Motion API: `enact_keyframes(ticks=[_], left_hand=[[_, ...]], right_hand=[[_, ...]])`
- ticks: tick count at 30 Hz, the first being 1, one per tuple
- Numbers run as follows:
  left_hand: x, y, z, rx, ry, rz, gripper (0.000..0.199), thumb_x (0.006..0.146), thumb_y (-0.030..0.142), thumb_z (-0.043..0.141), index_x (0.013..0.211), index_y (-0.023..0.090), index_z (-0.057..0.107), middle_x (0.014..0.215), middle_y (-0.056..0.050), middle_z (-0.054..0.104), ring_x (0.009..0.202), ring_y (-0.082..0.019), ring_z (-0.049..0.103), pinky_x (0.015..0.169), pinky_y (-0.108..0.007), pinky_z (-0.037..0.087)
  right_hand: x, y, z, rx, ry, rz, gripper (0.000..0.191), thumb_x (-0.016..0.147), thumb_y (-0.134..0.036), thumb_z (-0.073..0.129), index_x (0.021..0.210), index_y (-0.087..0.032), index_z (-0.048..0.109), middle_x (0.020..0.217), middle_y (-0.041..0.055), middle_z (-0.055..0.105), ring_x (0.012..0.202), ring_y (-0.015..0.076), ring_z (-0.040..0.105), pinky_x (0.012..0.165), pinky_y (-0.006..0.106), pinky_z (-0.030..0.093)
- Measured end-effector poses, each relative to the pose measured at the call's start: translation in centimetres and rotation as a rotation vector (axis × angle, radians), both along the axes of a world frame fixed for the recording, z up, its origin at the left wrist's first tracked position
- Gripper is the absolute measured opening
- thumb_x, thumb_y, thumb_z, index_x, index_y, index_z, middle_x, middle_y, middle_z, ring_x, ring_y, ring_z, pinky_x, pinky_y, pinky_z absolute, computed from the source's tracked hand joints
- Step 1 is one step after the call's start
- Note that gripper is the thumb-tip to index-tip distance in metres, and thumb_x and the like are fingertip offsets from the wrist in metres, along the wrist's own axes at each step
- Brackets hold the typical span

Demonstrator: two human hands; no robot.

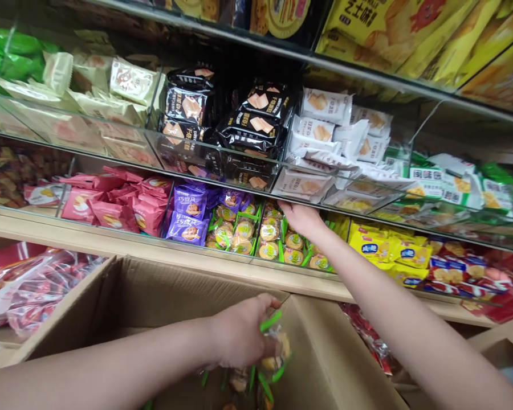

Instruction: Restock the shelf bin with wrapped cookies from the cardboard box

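My left hand (245, 336) is closed on green-edged packets of round biscuits (277, 348), just over the open cardboard box (154, 290). More such packets show below it in the box, partly hidden. My right hand (300, 219) reaches into the lower shelf, over the compartment of similar green biscuit packets (269, 232). Its fingertips go out of sight behind the upper shelf's edge, so what they touch, if anything, is hidden.
Purple packets (188, 215) and red packets (111, 205) fill compartments to the left, yellow packets (374, 245) to the right. The glass-fronted upper shelf (239, 181) holds black and white packets. Bagged red goods (47, 290) lie left of the box.
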State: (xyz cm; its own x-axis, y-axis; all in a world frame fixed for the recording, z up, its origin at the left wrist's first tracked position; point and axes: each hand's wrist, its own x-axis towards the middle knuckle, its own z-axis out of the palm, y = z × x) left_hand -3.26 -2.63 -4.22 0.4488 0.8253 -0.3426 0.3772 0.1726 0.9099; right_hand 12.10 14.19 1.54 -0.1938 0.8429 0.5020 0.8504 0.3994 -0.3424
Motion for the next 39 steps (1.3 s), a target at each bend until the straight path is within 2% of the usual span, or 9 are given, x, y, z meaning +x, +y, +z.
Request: enact_keyframes(ticks=[3,6,9,12,19,24,28,33,39], left_hand=[[-0.1,1.0,0.9,-0.032,-0.122,0.111,0.049,0.06,0.03,0.066,0.104,0.015,0.05,0.085,-0.003,0.062,0.076,-0.017,0.057,0.066,-0.028,0.044],[-0.2,1.7,2.4,-0.05,-0.3,0.227,0.044,0.062,0.031,0.068,0.099,0.014,0.051,0.086,-0.003,0.062,0.077,-0.014,0.057,0.071,-0.028,0.044],[-0.2,1.8,3.4,-0.061,-0.467,0.302,0.038,0.059,0.027,0.072,0.091,0.016,0.055,0.087,-0.001,0.064,0.08,-0.012,0.058,0.077,-0.027,0.044],[0.1,1.7,3.3,-0.097,-0.507,0.35,0.038,0.054,0.025,0.076,0.086,0.017,0.058,0.082,0.001,0.066,0.078,-0.012,0.059,0.077,-0.026,0.045],[0.6,1.5,2.2,-0.192,-0.335,0.444,0.032,0.055,0.029,0.076,0.074,0.014,0.056,0.071,0.0,0.065,0.068,-0.01,0.06,0.067,-0.023,0.047],[0.7,1.6,2.7,-0.237,-0.381,0.402,0.033,0.068,0.043,0.063,0.087,0.017,0.055,0.084,-0.003,0.062,0.071,-0.013,0.061,0.068,-0.026,0.047],[1.2,1.5,2.6,-0.208,-0.368,0.388,0.048,0.06,0.025,0.073,0.102,0.022,0.049,0.081,0.002,0.06,0.07,-0.01,0.058,0.069,-0.025,0.046],[1.5,1.6,1.9,-0.045,-0.324,0.354,0.06,0.059,0.02,0.072,0.11,0.023,0.041,0.094,0.0,0.057,0.076,-0.013,0.059,0.076,-0.031,0.046],[1.5,1.8,1.0,0.077,-0.338,0.229,0.055,0.061,0.019,0.068,0.109,0.021,0.04,0.101,-0.001,0.054,0.087,-0.015,0.057,0.08,-0.029,0.043]], right_hand=[[0.9,-4.5,-1.5,0.087,-0.013,0.097,0.034,0.084,-0.037,0.038,0.076,-0.017,0.064,0.097,0.0124,0.062,0.109,0.0269,0.046,0.096,0.045,0.03],[1.5,-8.8,-3.8,0.167,0.238,0.216,0.026,0.084,-0.034,0.041,0.089,-0.018,0.062,0.109,0.0098,0.057,0.114,0.0234,0.041,0.099,0.044,0.028],[1.4,-12.2,-6.2,-0.201,0.727,0.342,0.029,0.081,-0.038,0.049,0.104,-0.022,0.054,0.104,0.0078,0.058,0.09,0.0194,0.056,0.078,0.038,0.047],[0.9,-14.1,-8.2,-0.577,1.07,0.496,0.035,0.073,-0.039,0.059,0.103,-0.021,0.052,0.087,0.0041,0.061,0.068,0.0152,0.059,0.058,0.03,0.051],[1.7,-15.0,-10.6,-0.63,1.261,0.472,0.024,0.071,-0.033,0.064,0.088,-0.019,0.054,0.075,0.0006,0.06,0.065,0.0122,0.055,0.059,0.025,0.048],[2.2,-15.4,-11.3,-0.244,1.028,0.364,0.022,0.07,-0.024,0.063,0.09,-0.023,0.054,0.089,0.004,0.058,0.084,0.0181,0.056,0.073,0.032,0.047],[2.2,-15.9,-11.4,-0.037,0.767,0.422,0.026,0.072,-0.012,0.054,0.095,-0.025,0.055,0.107,0.0072,0.052,0.104,0.022,0.048,0.087,0.038,0.042],[2.3,-15.8,-11.7,-0.227,1.112,0.365,0.026,0.084,-0.022,0.041,0.108,-0.024,0.049,0.116,0.0092,0.05,0.1,0.0199,0.052,0.08,0.036,0.048],[2.1,-15.4,-11.8,-0.511,1.374,0.408,0.04,0.073,-0.03,0.061,0.109,-0.022,0.045,0.104,0.0073,0.058,0.09,0.0172,0.057,0.074,0.029,0.048]])
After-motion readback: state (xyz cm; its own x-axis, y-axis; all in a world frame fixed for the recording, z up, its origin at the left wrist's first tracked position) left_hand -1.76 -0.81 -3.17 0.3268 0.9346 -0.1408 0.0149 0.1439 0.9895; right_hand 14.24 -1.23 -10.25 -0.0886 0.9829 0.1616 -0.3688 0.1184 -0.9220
